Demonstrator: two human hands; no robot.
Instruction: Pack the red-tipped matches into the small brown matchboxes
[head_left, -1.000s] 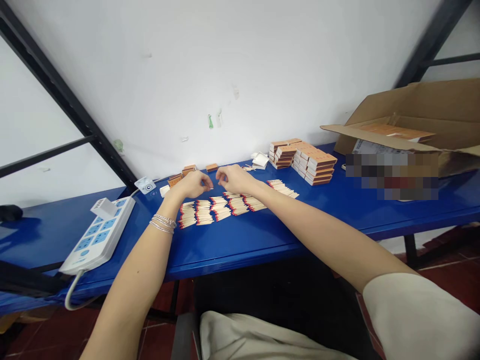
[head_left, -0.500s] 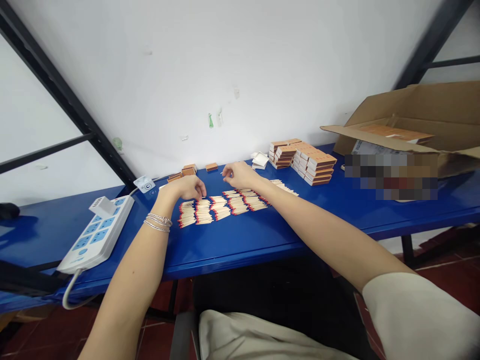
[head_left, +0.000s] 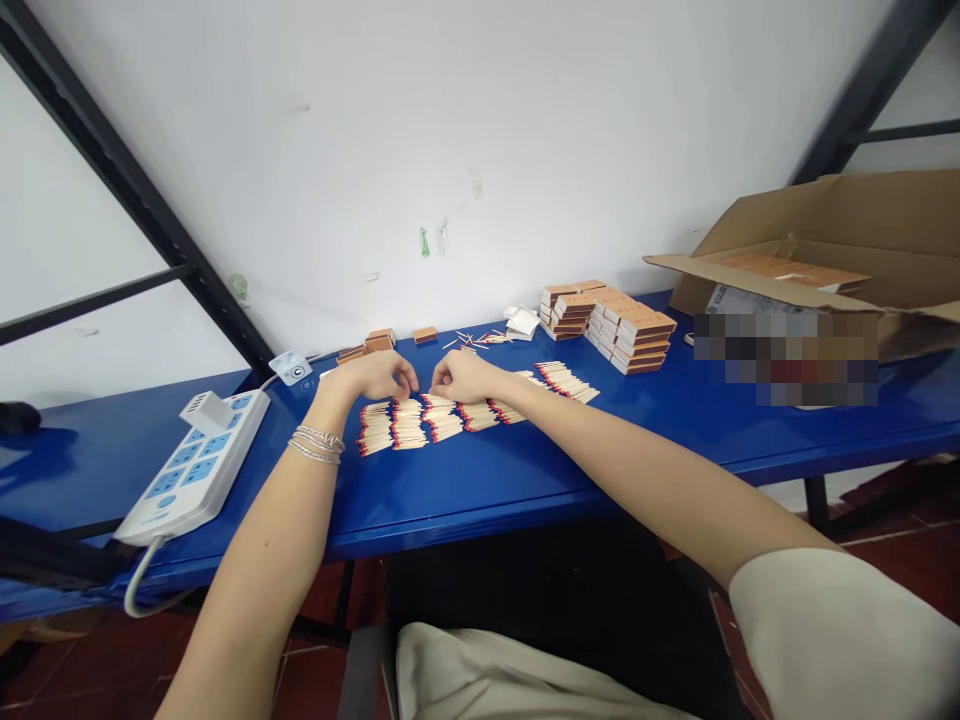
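Plastic power strip [head_left: 191, 465], white with blue sockets, lies at the left on our glossy blue table [head_left: 525, 470]. Our left hand [head_left: 379, 375] and right hand [head_left: 461, 375] nearly meet, both curled shut with fingertips pinched, at the far edge of flat rows of red-tipped wooden matches [head_left: 409, 425] mid-table. Stacked orange matchboxes [head_left: 630, 335] and an open cardboard carton [head_left: 825, 250] sit further right. Whether either pinch grips a matchstick is too small for us to tell, and the carton is cut off.

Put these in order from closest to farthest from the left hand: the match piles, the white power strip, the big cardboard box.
1. The match piles: right under the fingers of the left hand, in the middle.
2. The white power strip: off to the left, past the wrist.
3. The big cardboard box: far off on the right side.
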